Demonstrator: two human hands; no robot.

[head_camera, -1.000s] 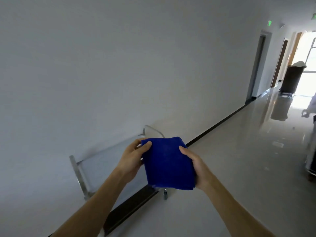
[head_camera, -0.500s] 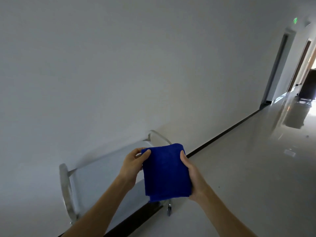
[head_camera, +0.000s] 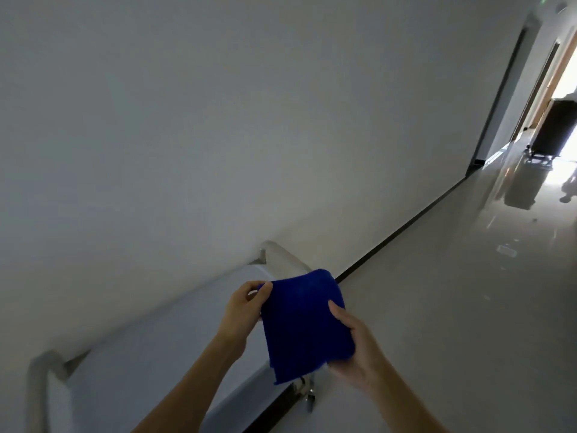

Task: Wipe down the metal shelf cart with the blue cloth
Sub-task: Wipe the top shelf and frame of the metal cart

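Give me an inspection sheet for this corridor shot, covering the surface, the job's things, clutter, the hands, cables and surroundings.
Surface: top shelf of the metal shelf cart looks bare and pale; curved rails at both ends; no wiping contact visible.
Job's things: blue cloth, folded, held up in the air above the cart's near corner, not on the shelf.
Clutter: nothing seen on the cart.
Hands: left hand pinches the cloth's upper left edge; right hand grips its right side, thumb on top.
Cables: nothing seen.
Surroundings: cart stands against a white wall with dark baseboard; glossy floor; a dark wheeled bin far down the corridor near bright light.
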